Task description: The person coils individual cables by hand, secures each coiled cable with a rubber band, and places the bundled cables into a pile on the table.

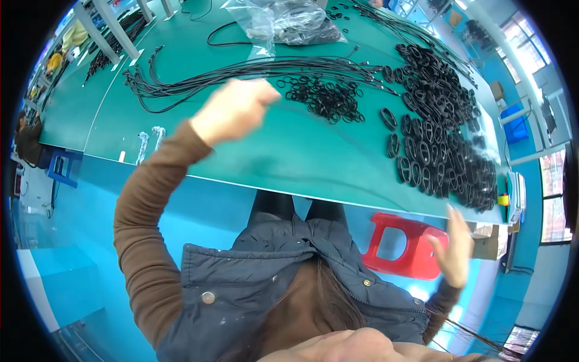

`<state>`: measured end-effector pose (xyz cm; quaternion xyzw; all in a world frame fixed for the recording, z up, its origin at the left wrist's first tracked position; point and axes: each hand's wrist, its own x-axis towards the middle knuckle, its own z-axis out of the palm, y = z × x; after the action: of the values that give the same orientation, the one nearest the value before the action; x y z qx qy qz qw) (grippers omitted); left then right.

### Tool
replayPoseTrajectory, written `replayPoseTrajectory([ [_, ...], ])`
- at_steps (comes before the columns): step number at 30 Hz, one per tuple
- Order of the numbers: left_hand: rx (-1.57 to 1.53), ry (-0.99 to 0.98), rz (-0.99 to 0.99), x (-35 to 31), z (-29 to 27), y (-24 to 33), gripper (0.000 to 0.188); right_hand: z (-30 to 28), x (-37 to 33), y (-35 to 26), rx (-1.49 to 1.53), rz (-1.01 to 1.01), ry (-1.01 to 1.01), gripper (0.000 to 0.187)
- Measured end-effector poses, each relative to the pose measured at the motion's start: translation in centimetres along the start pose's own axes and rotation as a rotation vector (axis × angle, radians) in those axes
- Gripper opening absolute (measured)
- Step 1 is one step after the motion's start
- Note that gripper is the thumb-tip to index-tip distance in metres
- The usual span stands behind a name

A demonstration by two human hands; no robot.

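My left hand [238, 110] is raised over the green table, in front of a bundle of long black cables [211, 78]. Its fingers are curled closed and blurred; what they hold, if anything, I cannot make out. Just right of that hand lies a loose heap of small black rings [325, 99]. My right hand [453, 248] is off the table's front edge at the right, fingers stretched out and apart, with nothing visible in it. Closest to it on the tabletop is a large spread of black oval buckle-like parts [425, 145], some in rows and some piled.
A clear plastic bag [286, 24] of dark parts sits at the back of the green table [253, 151]. Below the front edge stands a red plastic stool [404, 265]. More cables [416, 30] lie at the far right. Another person [29, 142] sits at the far left.
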<state>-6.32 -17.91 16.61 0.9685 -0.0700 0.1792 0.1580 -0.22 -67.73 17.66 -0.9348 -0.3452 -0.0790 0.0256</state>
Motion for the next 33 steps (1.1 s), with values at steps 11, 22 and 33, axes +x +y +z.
replayPoseTrajectory([
  [11,-1.321,-0.727,-0.318,-4.2,4.0,9.2,0.02,10.2,8.6,-14.9,1.193,-0.11,0.187,0.016],
  [22,-2.414,-0.051,-0.232,-3.0,8.8,11.4,0.034,17.7,6.5,-15.1,0.984,-0.247,-0.017,0.025],
  [33,-1.924,0.059,-0.392,-3.6,11.7,6.8,0.042,10.1,5.0,-11.9,0.613,-0.604,-0.24,0.01],
])
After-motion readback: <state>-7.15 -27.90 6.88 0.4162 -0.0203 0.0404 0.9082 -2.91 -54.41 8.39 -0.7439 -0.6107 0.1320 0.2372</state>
